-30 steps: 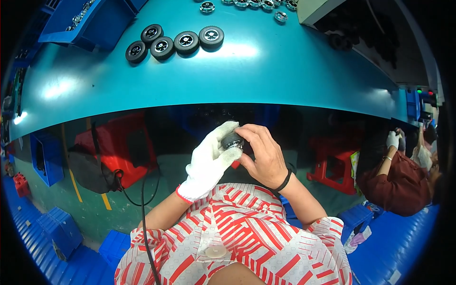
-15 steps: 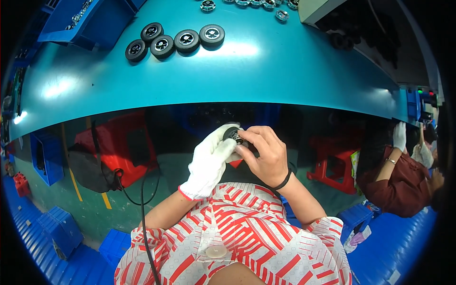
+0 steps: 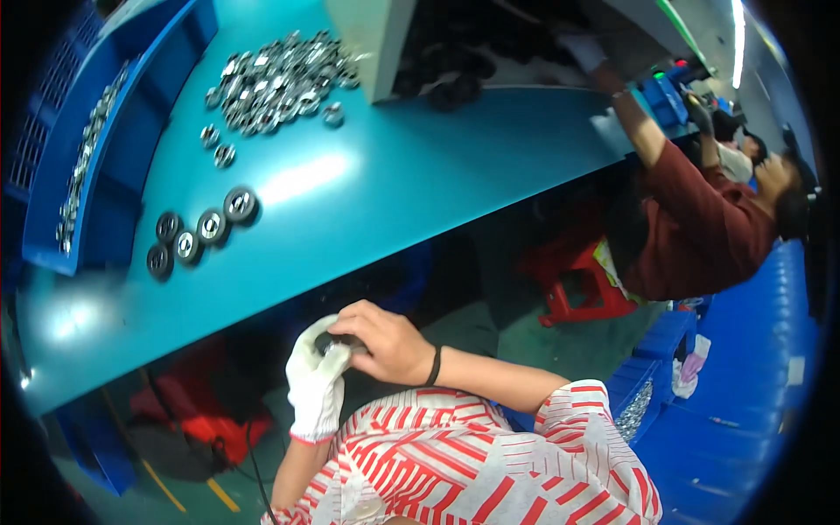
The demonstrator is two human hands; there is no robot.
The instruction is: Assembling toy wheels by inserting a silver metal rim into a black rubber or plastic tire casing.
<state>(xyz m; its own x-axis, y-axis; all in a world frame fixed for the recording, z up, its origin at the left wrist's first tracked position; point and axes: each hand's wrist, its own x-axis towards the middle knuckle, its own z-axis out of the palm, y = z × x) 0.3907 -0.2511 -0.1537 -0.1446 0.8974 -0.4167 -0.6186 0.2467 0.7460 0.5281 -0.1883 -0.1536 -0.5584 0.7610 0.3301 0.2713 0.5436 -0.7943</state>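
Note:
In front of my body, below the table edge, both hands close around a small black wheel [image 3: 330, 341] with a shiny metallic hub. The fingers cover most of it. My left hand [image 3: 313, 376], in a white knitted glove, grips it from the left. My bare right hand [image 3: 390, 346], with a black band at the wrist, pinches it from the right. Several finished-looking black wheels [image 3: 211, 227] with silver hubs lie in a cluster on the table. Beyond them is a heap of loose chrome hubs [image 3: 280, 86], two of them lying apart nearer the wheels.
The blue-green table [image 3: 385, 184] runs across. A long blue bin [image 3: 114, 144] of metal parts stands on its left. At the back, a pale shelf box [image 3: 385, 52] holds dark tires. A co-worker's dark red sleeve [image 3: 700, 219] reaches over on the right, beside a red stool [image 3: 586, 284].
The view has swung right and tilted, bringing the hub heap and co-worker further into sight. The co-worker's arm now reaches into the shelf box. My hands still hold the wheel.

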